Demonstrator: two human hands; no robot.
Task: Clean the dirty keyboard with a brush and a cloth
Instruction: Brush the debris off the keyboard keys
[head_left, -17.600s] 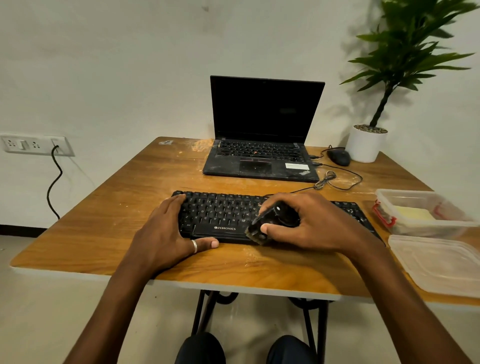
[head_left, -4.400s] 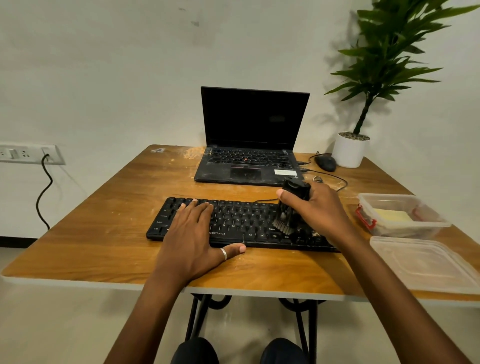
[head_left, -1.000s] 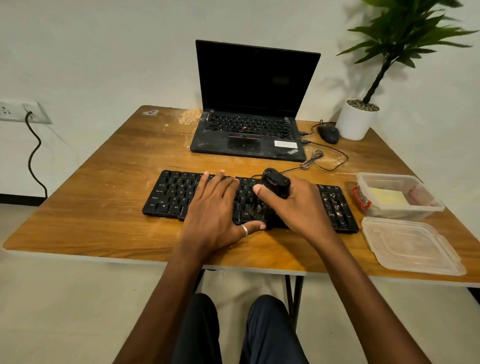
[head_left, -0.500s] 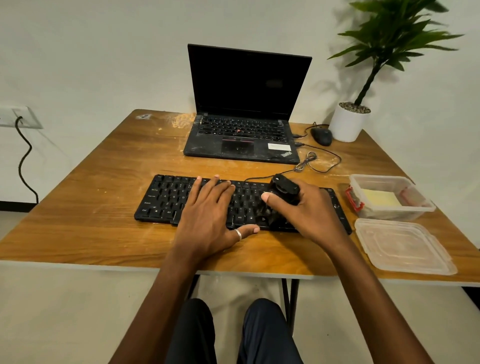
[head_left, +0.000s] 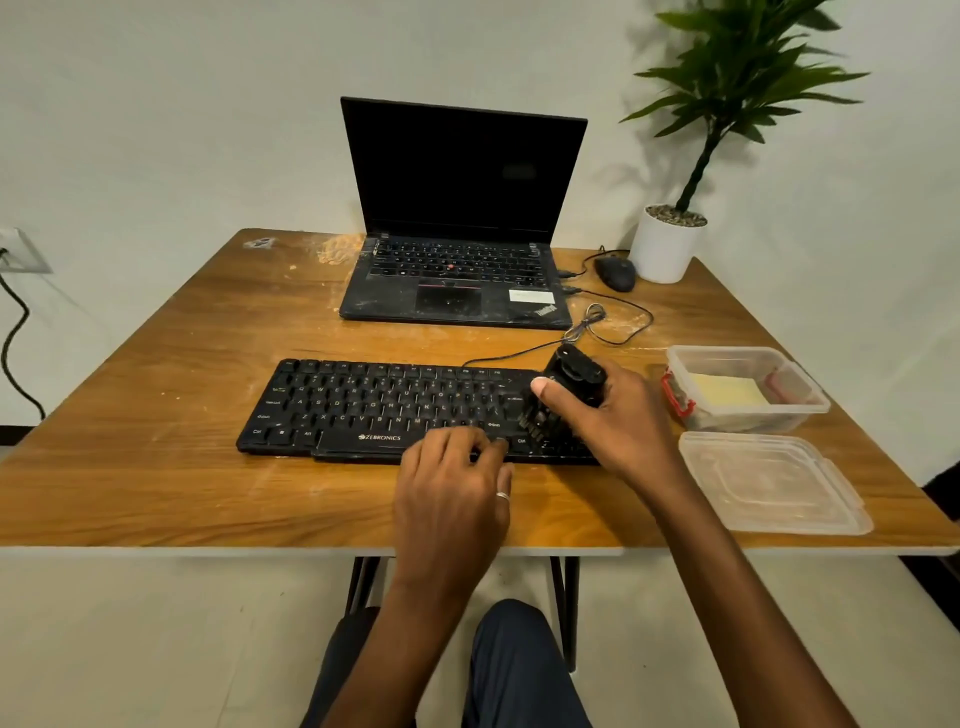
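A black dusty keyboard (head_left: 384, 408) lies across the middle of the wooden table (head_left: 166, 467). My right hand (head_left: 618, 421) grips a black brush (head_left: 569, 384), whose bristles press on the keys at the keyboard's right end. My left hand (head_left: 452, 493) rests with fingertips on the keyboard's front edge right of the space bar, fingers spread, holding nothing. A yellow cloth (head_left: 727, 391) lies folded inside a clear plastic box (head_left: 810, 400) to the right.
An open black laptop (head_left: 457, 270) stands behind the keyboard, with a mouse (head_left: 615, 273) and cable beside it. A potted plant (head_left: 670, 244) fills the back right corner. A clear lid (head_left: 769, 483) lies at the front right. My knees show under the table's front edge.
My right hand has carried the brush rightwards to the keyboard's right end. My left hand has slid back from the keys to the front edge, further right.
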